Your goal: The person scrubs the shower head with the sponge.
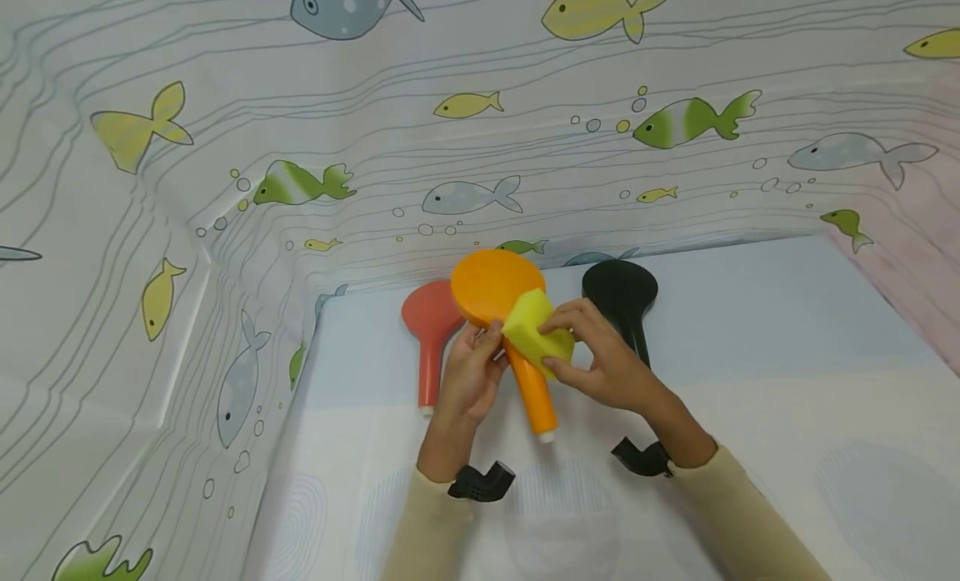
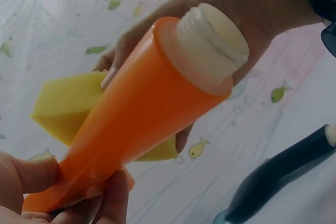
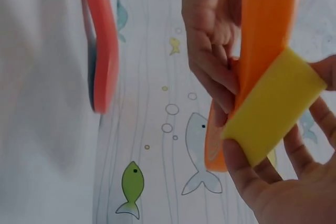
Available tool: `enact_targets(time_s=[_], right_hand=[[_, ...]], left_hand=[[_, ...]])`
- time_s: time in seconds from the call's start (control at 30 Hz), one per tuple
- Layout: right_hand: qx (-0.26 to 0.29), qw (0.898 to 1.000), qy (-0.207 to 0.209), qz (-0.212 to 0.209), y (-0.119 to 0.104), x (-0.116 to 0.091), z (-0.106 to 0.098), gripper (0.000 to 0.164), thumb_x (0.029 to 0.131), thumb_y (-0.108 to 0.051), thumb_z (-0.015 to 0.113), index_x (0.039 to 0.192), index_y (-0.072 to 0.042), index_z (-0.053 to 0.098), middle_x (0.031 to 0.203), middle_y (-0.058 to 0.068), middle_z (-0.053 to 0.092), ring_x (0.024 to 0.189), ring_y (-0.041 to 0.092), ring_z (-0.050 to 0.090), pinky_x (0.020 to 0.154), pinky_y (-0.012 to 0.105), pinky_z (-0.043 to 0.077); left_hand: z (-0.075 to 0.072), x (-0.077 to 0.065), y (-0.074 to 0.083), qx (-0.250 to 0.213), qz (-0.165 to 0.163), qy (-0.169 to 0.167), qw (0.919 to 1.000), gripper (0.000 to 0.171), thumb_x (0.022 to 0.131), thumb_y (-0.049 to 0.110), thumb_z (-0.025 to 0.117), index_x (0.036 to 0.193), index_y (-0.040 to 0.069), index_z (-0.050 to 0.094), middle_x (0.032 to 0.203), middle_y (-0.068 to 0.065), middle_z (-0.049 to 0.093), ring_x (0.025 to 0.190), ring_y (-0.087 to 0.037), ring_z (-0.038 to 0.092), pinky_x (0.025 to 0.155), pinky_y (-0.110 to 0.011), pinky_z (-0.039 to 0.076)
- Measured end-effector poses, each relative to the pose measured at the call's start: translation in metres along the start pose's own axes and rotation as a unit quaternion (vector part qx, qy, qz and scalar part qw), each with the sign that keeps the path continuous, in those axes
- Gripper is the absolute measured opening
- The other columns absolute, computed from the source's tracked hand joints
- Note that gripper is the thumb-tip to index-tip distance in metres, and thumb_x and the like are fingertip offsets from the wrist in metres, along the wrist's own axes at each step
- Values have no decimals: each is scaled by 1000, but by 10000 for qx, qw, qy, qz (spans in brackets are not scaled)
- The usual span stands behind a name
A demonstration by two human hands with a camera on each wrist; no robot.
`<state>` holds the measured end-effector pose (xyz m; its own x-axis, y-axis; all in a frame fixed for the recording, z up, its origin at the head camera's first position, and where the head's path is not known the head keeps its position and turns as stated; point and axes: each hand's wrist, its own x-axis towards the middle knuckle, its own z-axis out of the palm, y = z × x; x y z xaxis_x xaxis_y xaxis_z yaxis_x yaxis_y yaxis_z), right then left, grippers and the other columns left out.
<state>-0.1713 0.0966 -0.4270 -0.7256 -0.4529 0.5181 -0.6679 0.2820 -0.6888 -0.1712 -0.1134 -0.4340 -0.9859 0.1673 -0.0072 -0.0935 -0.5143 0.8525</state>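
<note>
An orange shower head [image 1: 534, 393] is held above the table, its round head away from me and its white threaded end toward me. My left hand [image 1: 472, 373] grips it at the neck, with thumb and fingers around it in the left wrist view. In my right hand [image 1: 603, 360] is a yellow sponge [image 3: 275, 106], pinched between thumb and fingers. The sponge lies against the handle near the neck. In the left wrist view, the handle partly hides the sponge and the right hand.
A red shower head [image 1: 430, 348] lies on the table left of my left hand. Beyond my right hand lies a black shower head [image 1: 619, 291], its handle partly hidden. The pale table [image 1: 750, 314] meets a wall covering [image 1: 390, 131] printed with fish.
</note>
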Motion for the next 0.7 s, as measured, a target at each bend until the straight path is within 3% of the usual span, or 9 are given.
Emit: enact_targets(time_s=[0.23,0.47,0.57,0.7], right_hand=[[184,9926,-1157,-314,-6,-4,-5,41,84,-8,75,116,-18,51,116,-1,47,107,13,47,87,27,47],[337,9668,-2417,-762,-13,-10,-16,40,84,-11,75,115,-23,52,112,-4,47,105,10,50,86,25,51],[525,9599,-2591,-930,-13,-13,-25,41,84,-10,75,116,-24,54,112,-6,49,102,8,50,85,24,50],[621,9669,-2271,-987,-4,-21,-42,44,83,-4,75,117,-22,54,112,-5,51,100,7,49,82,25,47]], left_hand=[[-6,1,6,-79,199,308,9993,36,104,14,52,137,0,46,118,-3,63,103,-13,62,91,-23,54],[-14,3,9,-215,274,641,9973,36,102,14,56,135,1,48,115,-4,64,98,-13,65,87,-23,56],[-17,5,8,-253,282,697,9968,40,100,16,60,136,4,49,115,-5,65,95,-13,66,84,-23,57],[-22,8,3,-277,133,784,9964,43,98,16,64,138,7,50,117,-7,67,95,-15,67,84,-25,57]])
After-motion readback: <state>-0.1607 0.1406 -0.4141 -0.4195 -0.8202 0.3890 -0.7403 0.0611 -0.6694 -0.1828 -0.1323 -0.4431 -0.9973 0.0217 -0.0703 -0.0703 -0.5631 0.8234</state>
